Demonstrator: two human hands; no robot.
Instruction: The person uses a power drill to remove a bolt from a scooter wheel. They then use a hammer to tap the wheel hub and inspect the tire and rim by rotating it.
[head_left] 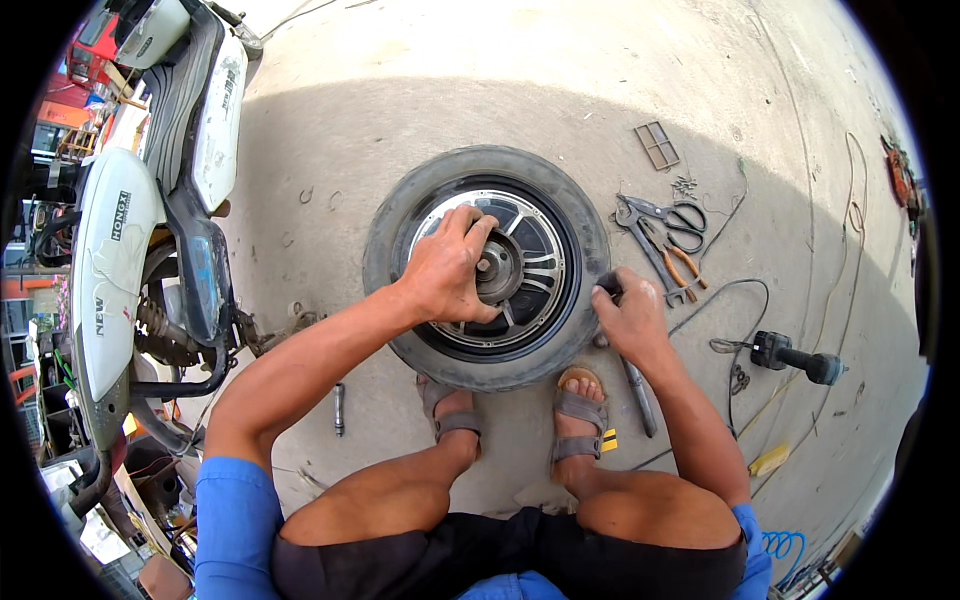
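Note:
Flat on the ground in front of me lies a scooter wheel with a black tyre and a finned metal hub. My left hand reaches over it, thumb and fingers curved around the rim of a round grey metal disc at the centre, where a short axle end shows. Beside the tyre's right edge, my right hand is closed on a dark object, mostly hidden by the fingers. A grey metal bar lies on the ground below that hand.
To the right lie scissors, orange-handled pliers, a wrench, a small divided tray and a cordless power tool among cables. A socket-like metal tool is at lower left. A white scooter stands along the left.

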